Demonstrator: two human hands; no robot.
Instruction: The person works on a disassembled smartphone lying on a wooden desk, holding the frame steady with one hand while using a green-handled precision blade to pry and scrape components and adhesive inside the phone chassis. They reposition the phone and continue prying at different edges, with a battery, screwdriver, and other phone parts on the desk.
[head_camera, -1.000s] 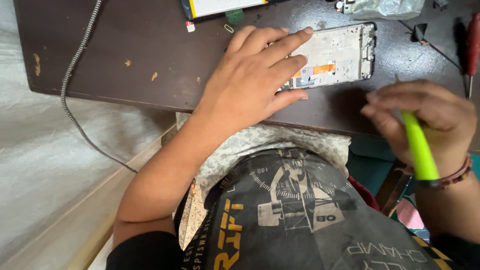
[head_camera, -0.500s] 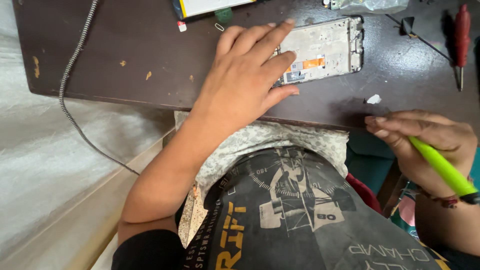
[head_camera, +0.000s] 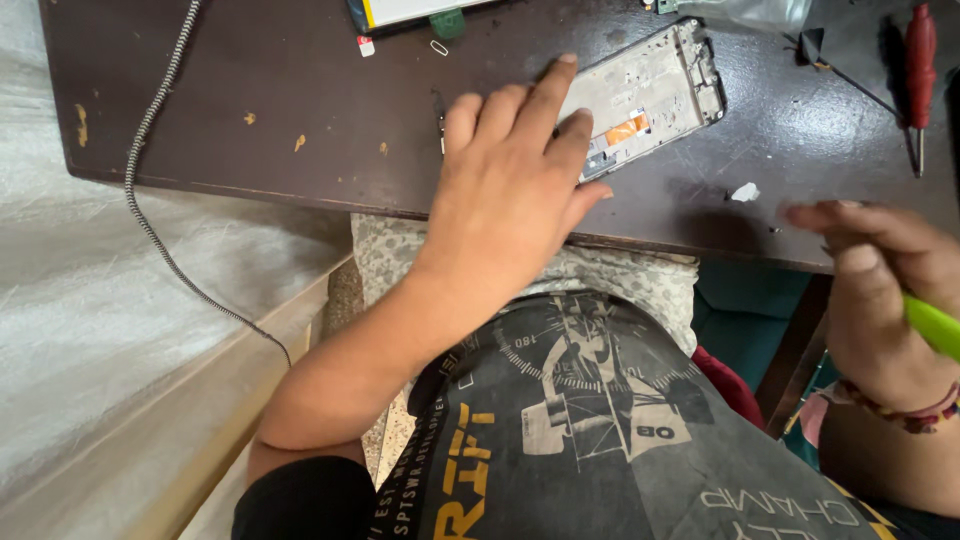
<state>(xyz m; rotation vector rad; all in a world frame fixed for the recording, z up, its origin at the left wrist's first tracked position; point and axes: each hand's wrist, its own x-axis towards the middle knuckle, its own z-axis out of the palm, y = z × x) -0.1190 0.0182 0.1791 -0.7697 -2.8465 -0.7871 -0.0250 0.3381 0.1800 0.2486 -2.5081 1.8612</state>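
**Left hand pinning stripped phone frame, right hand off the edge with a green tool**

The dark brown worktable (head_camera: 250, 90) filled the upper view, scuffed, its near edge running from 9 to 3 o'clock. A braided grey cable (head_camera: 150, 150) trailed off its 9 o'clock end.

The left hand (head_camera: 515, 170) lay flat, fingers spread, over the lower end of the stripped phone frame (head_camera: 650, 90). Fingertips rested on it; nothing was closed around it. The frame sat tilted on the table, its free end pointing toward 1 o'clock of the hand, an orange flex strip showing just beside the fingers.

The right hand (head_camera: 880, 290) hung past the table edge at 4 o'clock, well apart from the frame, curled around a bright green tool (head_camera: 935, 325), tip out of view.

Judged handling: light, thin and stiff, but easily bent or cracked; the orange flex and bare contacts looked fragile. Best held by its long side rails, not the inner face.

A red-handled screwdriver (head_camera: 920, 60) lay at 2 o'clock. A small white scrap (head_camera: 744, 191) lay between frame and right hand.
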